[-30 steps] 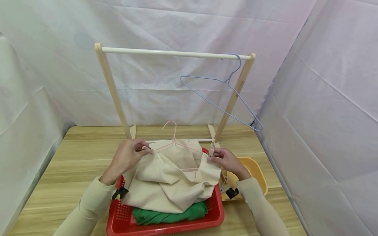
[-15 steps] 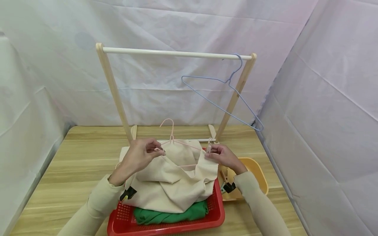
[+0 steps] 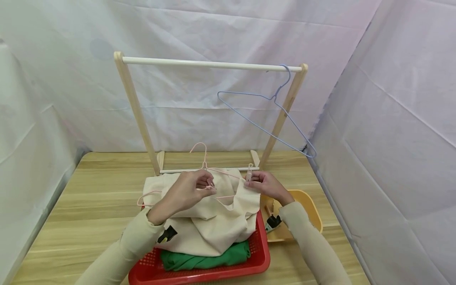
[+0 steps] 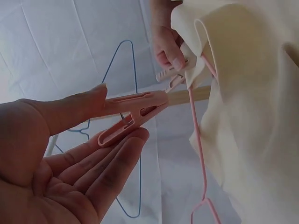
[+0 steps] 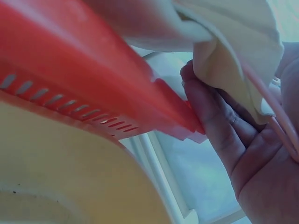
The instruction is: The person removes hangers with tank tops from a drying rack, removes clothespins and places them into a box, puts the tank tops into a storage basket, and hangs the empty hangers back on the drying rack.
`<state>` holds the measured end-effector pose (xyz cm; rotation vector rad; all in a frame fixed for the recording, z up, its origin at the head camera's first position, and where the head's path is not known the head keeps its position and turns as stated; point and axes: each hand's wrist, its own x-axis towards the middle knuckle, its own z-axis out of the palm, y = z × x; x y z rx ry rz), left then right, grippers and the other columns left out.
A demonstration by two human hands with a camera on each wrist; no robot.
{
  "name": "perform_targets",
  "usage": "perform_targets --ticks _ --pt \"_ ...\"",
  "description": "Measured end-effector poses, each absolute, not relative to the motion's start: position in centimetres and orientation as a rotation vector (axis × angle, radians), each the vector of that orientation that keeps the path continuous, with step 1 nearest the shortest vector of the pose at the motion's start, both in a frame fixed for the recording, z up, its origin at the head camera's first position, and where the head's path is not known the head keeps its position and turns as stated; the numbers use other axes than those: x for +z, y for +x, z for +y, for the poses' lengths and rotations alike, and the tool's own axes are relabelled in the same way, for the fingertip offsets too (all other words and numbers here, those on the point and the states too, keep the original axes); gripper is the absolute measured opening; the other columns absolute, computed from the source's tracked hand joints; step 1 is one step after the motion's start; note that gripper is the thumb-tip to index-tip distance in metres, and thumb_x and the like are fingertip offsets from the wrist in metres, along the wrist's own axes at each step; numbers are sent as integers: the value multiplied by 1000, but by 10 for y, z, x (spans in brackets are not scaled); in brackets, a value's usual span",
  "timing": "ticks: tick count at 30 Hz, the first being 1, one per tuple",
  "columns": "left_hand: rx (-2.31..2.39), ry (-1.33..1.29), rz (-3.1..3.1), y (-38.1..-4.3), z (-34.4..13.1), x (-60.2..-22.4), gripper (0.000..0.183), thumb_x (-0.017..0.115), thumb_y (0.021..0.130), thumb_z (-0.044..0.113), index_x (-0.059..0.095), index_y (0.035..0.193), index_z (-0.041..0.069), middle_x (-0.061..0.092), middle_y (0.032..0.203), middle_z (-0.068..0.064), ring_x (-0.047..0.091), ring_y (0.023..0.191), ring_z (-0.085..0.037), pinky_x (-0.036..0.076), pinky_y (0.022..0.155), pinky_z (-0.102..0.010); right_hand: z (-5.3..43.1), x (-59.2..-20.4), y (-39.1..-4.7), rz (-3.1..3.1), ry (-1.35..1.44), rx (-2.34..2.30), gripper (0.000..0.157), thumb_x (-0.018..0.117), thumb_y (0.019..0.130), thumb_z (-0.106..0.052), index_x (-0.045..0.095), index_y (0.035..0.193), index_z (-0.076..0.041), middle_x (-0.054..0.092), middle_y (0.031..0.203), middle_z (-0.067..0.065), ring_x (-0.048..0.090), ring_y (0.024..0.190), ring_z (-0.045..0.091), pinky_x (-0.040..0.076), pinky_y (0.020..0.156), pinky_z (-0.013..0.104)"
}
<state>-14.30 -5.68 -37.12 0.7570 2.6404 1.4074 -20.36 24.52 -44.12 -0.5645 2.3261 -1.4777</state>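
A cream garment point(image 3: 210, 229) lies draped over the red basket, with a pink wire hanger point(image 3: 205, 154) inside it and the hook standing up. Between thumb and fingers, my left hand point(image 3: 187, 192) pinches a pink clothespin point(image 4: 135, 112) above the neckline. The left wrist view shows that clothespin apart from the cloth. My right hand point(image 3: 268, 186) holds the garment's right shoulder edge against the hanger. A second, paler clothespin point(image 3: 249, 173) stands at those fingers; whether it is clipped on the cloth is hard to see.
Under the garment, the red basket point(image 3: 264, 257) also holds a folded green cloth point(image 3: 210, 259). A yellow bin point(image 3: 313, 209) with small items sits to its right. Behind rises a wooden rack with a white rail point(image 3: 213, 64), where a blue hanger point(image 3: 246, 94) hangs at the right.
My left hand has moved right from the left shoulder toward the neckline, carrying its clothespin, and the hanger's left end now shows. The right hand and the hanger hook have shifted slightly left.
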Motion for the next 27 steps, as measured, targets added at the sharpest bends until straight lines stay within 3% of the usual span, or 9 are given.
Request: perform_targets --ticks 10,15,21,27 --pt "1427 930 2518 -143 -20 -364 21 79 86 14 68 103 8 70 90 2 69 87 -10 56 80 -25 244 -446 -206 2285 -617 -1522 5 66 95 -8 65 95 -3 62 82 4 53 70 9 43 59 20" --pt "1428 1006 2465 -141 -4 -364 23 78 86 11 68 106 7 70 91 0 70 88 -12 57 80 -30 243 -448 -206 2264 -669 -1548 6 65 95 -7 65 93 -1 64 83 8 53 68 9 43 59 20" --pt "1393 1052 2432 -138 18 -368 30 76 87 8 68 115 5 70 92 -3 71 89 -17 55 78 -23 245 -449 -206 2234 -701 -1564 7 62 97 -7 66 95 -2 68 83 -1 54 69 7 43 60 21" --pt "1320 1074 2437 -135 37 -377 27 77 85 6 67 110 3 71 94 -5 71 89 -17 54 78 -20 247 -452 -206 2167 -747 -1607 7 60 97 -2 61 90 0 65 77 -4 52 66 6 42 59 20"
